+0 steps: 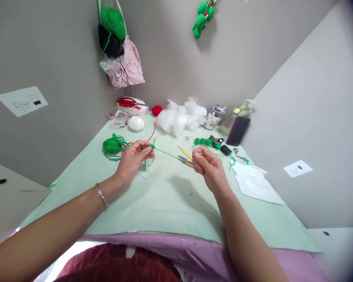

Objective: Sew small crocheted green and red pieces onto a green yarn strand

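My left hand (132, 160) pinches a small green knotted piece of yarn (153, 147) between thumb and fingers, loose ends sticking out of it. From there a green yarn strand (168, 153) stretches nearly straight across to my right hand (208, 166), whose closed fingertips grip it. Whether a needle is also in the right fingers, I cannot tell. Just beyond the right hand lie a yellow crochet hook (185, 152) and scissors (184, 159), partly hidden by it. A green yarn ball (112, 145) with tangled strands rests beyond the left hand.
White stuffing (181, 117) is heaped at the back, with a red yarn ball (157, 110) beside it. A pen cup (213, 118), a bottle (231, 121) and a leaning phone (238, 131) stand back right. Crumpled white paper (254, 182) lies at right.
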### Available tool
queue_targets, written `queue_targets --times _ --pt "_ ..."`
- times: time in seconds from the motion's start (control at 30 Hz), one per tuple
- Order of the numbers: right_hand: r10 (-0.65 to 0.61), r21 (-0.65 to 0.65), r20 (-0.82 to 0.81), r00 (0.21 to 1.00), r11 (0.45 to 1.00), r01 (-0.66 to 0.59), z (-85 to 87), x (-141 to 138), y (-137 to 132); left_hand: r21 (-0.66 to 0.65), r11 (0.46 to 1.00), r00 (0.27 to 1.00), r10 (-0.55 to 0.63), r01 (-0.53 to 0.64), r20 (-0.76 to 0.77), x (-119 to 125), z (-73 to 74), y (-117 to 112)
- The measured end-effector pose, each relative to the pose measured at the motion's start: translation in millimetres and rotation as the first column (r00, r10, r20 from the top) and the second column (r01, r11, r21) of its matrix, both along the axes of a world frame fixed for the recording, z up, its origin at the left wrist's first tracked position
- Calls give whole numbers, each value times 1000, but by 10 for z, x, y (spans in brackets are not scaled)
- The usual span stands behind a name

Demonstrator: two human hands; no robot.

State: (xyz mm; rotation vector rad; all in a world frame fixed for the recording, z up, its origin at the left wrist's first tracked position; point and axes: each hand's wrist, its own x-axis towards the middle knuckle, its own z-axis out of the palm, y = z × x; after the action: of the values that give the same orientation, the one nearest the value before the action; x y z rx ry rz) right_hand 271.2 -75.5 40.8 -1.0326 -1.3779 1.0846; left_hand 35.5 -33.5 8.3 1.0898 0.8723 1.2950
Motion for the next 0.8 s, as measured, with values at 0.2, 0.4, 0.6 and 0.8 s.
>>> queue_targets --times 0.2,0.4,0.6,0.8 --pt "-20 7 -5 1000 1000 20 25 14 -1 -10 1000 1000 17 -17 12 -13 -26 14" --pt "-212 132 203 956 973 188 -23 -39 -13 -23 996 996 -85 85 -16 29 -9 -24" --pt "-272 363 518 811 928 79 -146 -203 -80 -27 983 982 -180 179 -57 125 10 -134" --pt "-265 463 626 733 883 -77 -206 -292 -88 10 959 956 -280 282 -90 167 -57 -198"
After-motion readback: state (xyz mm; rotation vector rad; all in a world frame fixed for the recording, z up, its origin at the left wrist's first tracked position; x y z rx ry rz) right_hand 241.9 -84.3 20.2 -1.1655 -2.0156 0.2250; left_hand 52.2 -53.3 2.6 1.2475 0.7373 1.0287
